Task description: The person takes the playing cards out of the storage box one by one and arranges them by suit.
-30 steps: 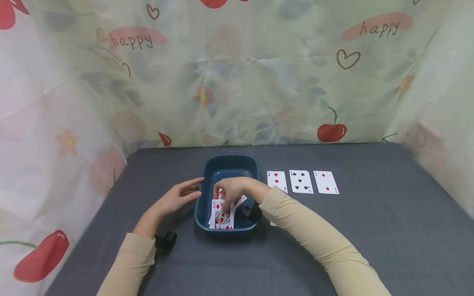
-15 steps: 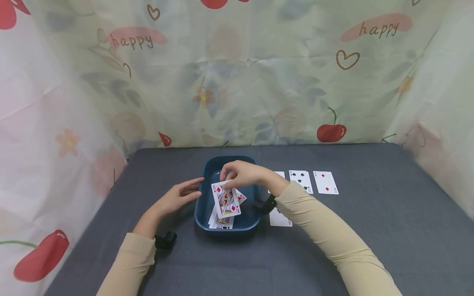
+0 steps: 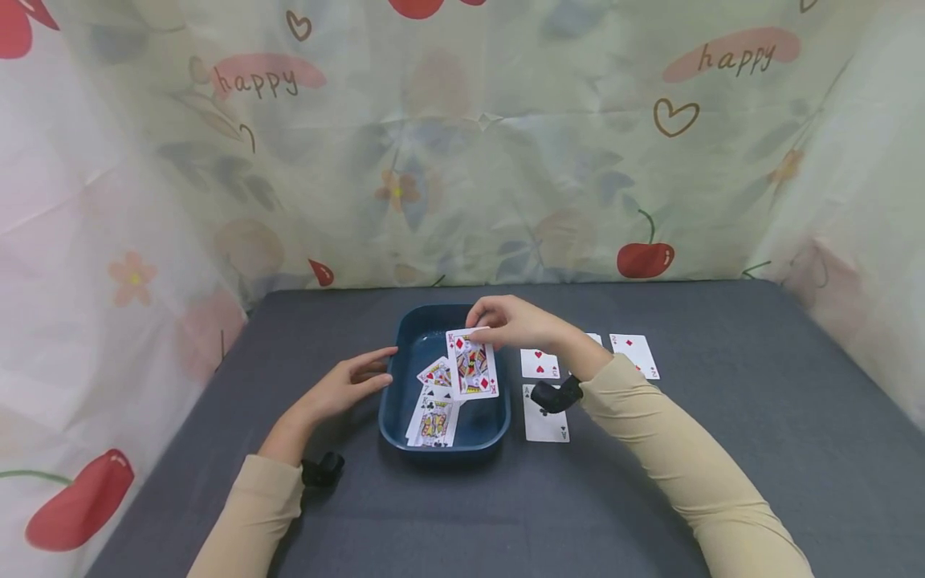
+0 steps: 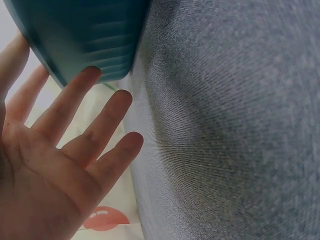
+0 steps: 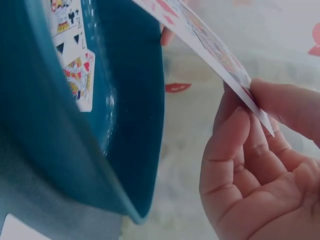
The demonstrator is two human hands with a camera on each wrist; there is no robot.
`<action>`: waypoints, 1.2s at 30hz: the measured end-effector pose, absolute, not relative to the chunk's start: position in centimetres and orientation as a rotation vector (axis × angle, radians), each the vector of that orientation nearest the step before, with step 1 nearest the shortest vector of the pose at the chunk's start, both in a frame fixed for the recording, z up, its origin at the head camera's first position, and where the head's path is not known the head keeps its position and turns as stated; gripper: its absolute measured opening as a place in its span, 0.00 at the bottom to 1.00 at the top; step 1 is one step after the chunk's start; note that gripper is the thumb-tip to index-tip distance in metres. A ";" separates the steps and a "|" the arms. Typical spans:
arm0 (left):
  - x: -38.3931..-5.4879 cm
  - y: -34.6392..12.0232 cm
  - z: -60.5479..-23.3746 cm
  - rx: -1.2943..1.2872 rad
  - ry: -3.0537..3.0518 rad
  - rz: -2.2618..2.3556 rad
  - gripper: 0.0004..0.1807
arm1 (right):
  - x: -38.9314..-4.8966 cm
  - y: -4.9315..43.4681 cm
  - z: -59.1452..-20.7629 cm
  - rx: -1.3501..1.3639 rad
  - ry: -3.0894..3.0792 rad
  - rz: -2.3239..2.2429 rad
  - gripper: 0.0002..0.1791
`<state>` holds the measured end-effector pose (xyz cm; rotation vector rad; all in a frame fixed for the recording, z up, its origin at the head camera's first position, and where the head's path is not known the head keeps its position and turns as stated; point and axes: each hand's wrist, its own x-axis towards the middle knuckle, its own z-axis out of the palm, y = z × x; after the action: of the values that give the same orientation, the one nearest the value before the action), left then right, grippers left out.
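Between thumb and fingers my right hand (image 3: 516, 323) pinches a king of diamonds playing card (image 3: 473, 365) by its upper edge, face up, over the right side of the blue tray (image 3: 446, 451). Seen from the right wrist, the card (image 5: 210, 45) slants above the tray's rim. Several cards lie overlapped in the tray, with a king of clubs (image 3: 435, 425) on top and a red-heart face card (image 5: 79, 79) poking out. My left hand (image 3: 347, 387) touches the tray's left rim; in the left wrist view its fingers are spread and straight beside the tray wall.
Right of the tray lie an ace of clubs (image 3: 538, 425), a heart card (image 3: 539, 364) and a two of diamonds (image 3: 633, 354). A spade card (image 3: 595, 338) is mostly hidden behind my right forearm. Dark grey cloth (image 3: 448, 522) covers the table; a printed curtain (image 3: 477, 185) stands behind.
My right hand has lifted the king of diamonds off the pile in the tray and carried it up and rightward, exposing the king of clubs. The left hand stays at the rim.
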<state>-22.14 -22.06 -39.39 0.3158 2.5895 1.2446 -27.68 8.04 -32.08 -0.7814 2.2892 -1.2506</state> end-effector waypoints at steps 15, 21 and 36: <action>-22.2 -22.1 -39.5 0.309 2.587 1.240 0.30 | -27.5 12.2 -33.3 -0.635 2.357 -1.383 0.14; -22.2 -22.1 -39.5 0.306 2.589 1.236 0.30 | -27.7 14.1 -34.3 -0.593 2.373 -1.432 0.14; -22.2 -22.2 -39.6 0.302 2.597 1.235 0.31 | -27.6 18.1 -36.5 -0.421 2.443 -1.448 0.18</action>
<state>-22.20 -22.19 -39.64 0.3015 2.5973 1.2354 -27.62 18.09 -36.47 -0.4212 2.4431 -1.4479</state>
